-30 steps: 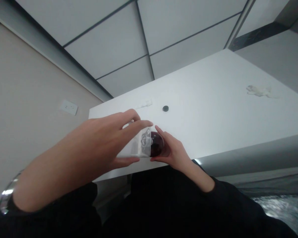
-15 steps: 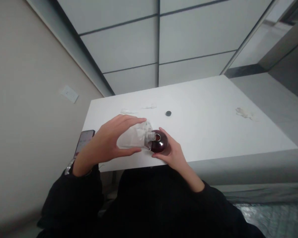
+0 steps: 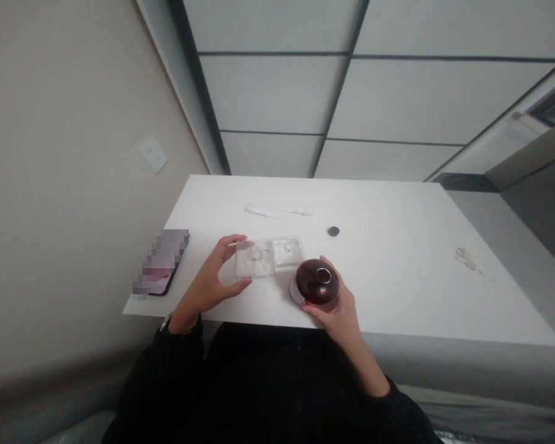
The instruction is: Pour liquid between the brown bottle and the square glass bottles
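Note:
My left hand curls around the left clear square bottle, fingers on its far side and thumb on the near side. The bottle stands upright, with its uncapped neck facing up. A second clear square bottle stands beside it on the right. My right hand grips a round dark-red bottle, whose open mouth faces up and tilts a little. Whether this bottle touches the table cannot be seen. A small dark cap lies beyond the right hand.
Everything stands on a white table. A phone lies at its left edge. Two translucent crumpled strips are at the back, and a pale crumpled piece lies far right. White panels rise behind; a wall is on the left.
The clear bottle in my left hand has gone from tilted against the dark-red bottle's mouth to upright. The two bottles have moved apart, and the second clear bottle now shows. The view has shifted.

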A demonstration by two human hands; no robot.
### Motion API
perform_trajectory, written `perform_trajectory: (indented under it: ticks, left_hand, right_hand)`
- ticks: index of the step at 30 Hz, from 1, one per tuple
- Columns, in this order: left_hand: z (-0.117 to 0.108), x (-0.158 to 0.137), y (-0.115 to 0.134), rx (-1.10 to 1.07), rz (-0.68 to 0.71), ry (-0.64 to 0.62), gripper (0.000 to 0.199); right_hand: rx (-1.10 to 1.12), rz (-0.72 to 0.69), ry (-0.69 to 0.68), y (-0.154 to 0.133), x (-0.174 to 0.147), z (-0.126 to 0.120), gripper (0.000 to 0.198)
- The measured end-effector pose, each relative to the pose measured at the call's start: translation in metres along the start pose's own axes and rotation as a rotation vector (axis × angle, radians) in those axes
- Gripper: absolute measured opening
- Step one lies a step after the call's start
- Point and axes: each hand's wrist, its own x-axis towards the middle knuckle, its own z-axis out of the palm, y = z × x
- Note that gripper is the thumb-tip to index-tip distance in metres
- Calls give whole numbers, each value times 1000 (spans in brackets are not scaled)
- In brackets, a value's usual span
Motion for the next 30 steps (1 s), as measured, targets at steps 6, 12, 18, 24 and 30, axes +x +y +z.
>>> perform_trajectory:
  ticks: [6, 12, 18, 24, 30]
  left_hand:
    - [0, -1, -28, 127, -114, 49, 67]
    - [7, -1, -40, 113, -117, 7, 76]
    - [9, -3, -47, 71, -94, 71, 99]
    - [8, -7, -40, 84, -15, 297, 87]
    - [36, -38, -16, 45, 11, 415, 61]
  right_hand:
    - [-18, 19, 10, 3, -3, 0, 98]
    - [-24, 49, -2, 6, -3, 0, 100]
    - [-26, -73, 181, -8, -11, -6, 115]
    - [-294, -53, 637, 2, -34, -58, 53]
    - [-418, 7, 700, 28, -4, -161, 56]
